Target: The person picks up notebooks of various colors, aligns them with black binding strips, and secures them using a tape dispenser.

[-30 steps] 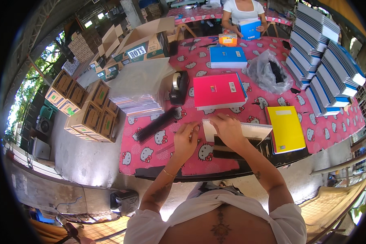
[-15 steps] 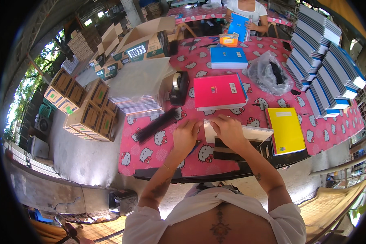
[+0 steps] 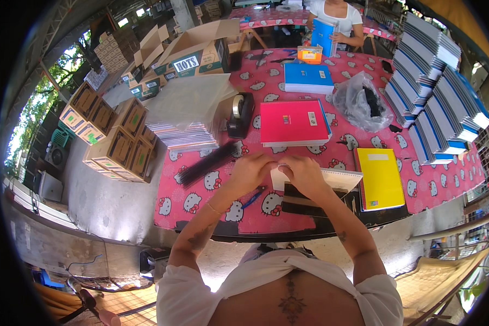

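Near the front edge of the table, a notebook with cream pages point(image 3: 339, 177) stands tilted on a dark board point(image 3: 304, 202). My right hand point(image 3: 305, 173) is closed on its upper left end, fingers bent over the edge. My left hand point(image 3: 251, 173) is pinched at the same corner, its fingertips close to the right hand's. What the left fingertips hold is too small to make out. A blue-handled tool point(image 3: 252, 199) lies below my left hand. To its left rests a bundle of thin black coils point(image 3: 207, 164). A yellow spiral notebook point(image 3: 380, 179) lies on the right.
Beyond my hands lie red notebooks point(image 3: 290, 122) and blue ones point(image 3: 308, 76). A tape dispenser point(image 3: 240, 117) stands beside a plastic-covered notebook stack point(image 3: 185, 133). On the right are a plastic bag point(image 3: 358, 103) and tall notebook stacks point(image 3: 440, 108). Across the table, a person holds blue notebooks point(image 3: 324, 35).
My left hand has moved slightly up and right, closer to my right hand. More of the blue-handled tool shows. The view has shifted a little.
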`<state>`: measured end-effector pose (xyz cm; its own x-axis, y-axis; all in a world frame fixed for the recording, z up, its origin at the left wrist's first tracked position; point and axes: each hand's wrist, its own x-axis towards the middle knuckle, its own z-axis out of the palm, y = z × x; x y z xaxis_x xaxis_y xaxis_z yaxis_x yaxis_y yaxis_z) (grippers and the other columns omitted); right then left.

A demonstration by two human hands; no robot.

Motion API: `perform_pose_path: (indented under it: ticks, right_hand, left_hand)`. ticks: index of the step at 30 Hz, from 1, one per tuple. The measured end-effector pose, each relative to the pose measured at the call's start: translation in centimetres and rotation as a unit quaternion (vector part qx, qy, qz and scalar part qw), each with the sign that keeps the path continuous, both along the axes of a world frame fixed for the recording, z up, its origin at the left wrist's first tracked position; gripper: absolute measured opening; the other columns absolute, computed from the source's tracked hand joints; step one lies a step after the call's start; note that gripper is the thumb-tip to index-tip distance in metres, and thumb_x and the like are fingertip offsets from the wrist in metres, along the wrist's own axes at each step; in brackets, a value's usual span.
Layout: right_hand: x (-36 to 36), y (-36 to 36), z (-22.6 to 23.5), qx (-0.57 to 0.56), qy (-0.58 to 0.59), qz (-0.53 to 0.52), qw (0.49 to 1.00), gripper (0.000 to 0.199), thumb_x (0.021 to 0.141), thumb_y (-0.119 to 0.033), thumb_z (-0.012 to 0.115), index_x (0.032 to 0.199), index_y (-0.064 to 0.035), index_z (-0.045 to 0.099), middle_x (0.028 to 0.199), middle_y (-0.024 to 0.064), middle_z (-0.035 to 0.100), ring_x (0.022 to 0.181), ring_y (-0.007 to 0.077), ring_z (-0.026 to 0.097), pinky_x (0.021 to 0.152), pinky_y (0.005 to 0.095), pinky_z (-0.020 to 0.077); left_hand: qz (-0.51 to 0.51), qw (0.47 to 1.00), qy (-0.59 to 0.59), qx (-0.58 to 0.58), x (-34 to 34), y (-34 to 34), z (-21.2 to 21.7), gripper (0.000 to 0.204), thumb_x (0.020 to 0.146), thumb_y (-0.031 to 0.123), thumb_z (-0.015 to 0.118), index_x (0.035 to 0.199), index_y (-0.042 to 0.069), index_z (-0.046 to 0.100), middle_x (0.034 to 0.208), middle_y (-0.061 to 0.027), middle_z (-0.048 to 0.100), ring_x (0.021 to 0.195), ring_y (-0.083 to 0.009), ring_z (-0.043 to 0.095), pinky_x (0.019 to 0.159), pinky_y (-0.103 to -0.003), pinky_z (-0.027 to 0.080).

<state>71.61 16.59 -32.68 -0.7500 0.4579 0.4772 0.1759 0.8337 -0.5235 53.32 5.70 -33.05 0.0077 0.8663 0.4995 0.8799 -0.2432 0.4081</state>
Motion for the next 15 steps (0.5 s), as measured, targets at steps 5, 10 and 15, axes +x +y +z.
perform_pose_path:
  ticks: [5,10,15]
  right_hand:
    - [0.4,0.5,0.2,-0.038,-0.008,0.031,0.999,0.014,0.084,-0.012,0.070,0.098,-0.0079,0.069,0.088,0.0151,0.069,0.082,0.0383,0.068,0.072,0.0474,0.0543]
    - [0.7,1.1,0.4,-0.044,-0.007,0.054,0.998,0.016,0.083,-0.009,0.070,0.099,-0.0057,0.069,0.093,0.0152,0.069,0.086,0.0392,0.067,0.075,0.0481,0.0537]
    - [0.6,1.6,-0.1,-0.046,0.004,0.068,0.997,0.018,0.082,-0.008,0.069,0.100,-0.0066,0.069,0.095,0.0140,0.069,0.086,0.0396,0.067,0.077,0.0490,0.0535]
  left_hand:
    - [0.008,0.999,-0.028,-0.019,-1.0,-0.2,-0.6,0.020,0.088,0.014,0.072,0.103,0.004,0.064,0.090,-0.0128,0.064,0.071,-0.0324,0.064,0.059,-0.040,0.048]
    - [-0.005,0.999,-0.024,0.025,0.9,0.2,0.5,0.018,0.088,0.014,0.073,0.101,0.005,0.063,0.084,-0.0119,0.062,0.069,-0.0319,0.064,0.059,-0.040,0.048]
    - [-0.006,0.995,-0.020,-0.101,-1.1,0.2,0.6,0.020,0.091,0.023,0.070,0.099,0.006,0.065,0.086,-0.0127,0.064,0.070,-0.0329,0.065,0.062,-0.043,0.049]
